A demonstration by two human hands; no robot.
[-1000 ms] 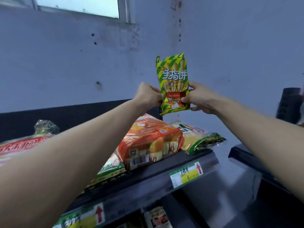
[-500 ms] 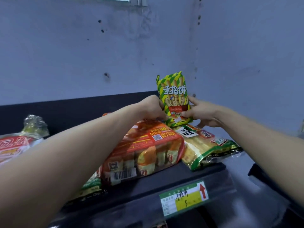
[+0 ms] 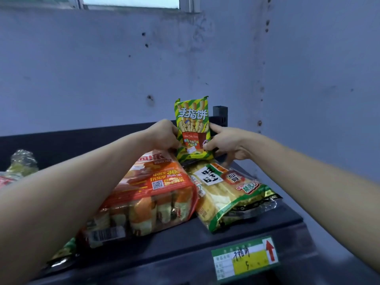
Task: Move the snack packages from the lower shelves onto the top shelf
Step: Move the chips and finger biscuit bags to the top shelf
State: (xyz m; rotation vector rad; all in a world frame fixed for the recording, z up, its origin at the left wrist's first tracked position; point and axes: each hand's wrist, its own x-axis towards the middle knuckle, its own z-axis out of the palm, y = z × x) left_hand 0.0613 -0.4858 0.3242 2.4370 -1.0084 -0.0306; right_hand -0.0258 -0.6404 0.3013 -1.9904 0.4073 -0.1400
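Note:
A small green-and-yellow striped snack pack [image 3: 192,124] stands upright at the back of the dark top shelf [image 3: 185,249], its bottom edge resting on the packages below. My left hand [image 3: 164,135] pinches its left edge and my right hand [image 3: 226,140] grips its right edge. In front of it lie a large orange-red package [image 3: 152,194] and a yellow-and-green rice cracker package [image 3: 230,194], both flat on the shelf.
A clear-wrapped red package [image 3: 14,171] lies at the shelf's far left. A green-and-yellow price label [image 3: 244,258] with a red arrow is on the shelf's front edge. A blue-grey wall [image 3: 205,58] rises right behind the shelf, with a black upright post [image 3: 220,115].
Both hands have brought the striped pack down from mid-air and farther back, until its bottom edge rests behind the orange and green packages. The camera view has moved closer to the shelf.

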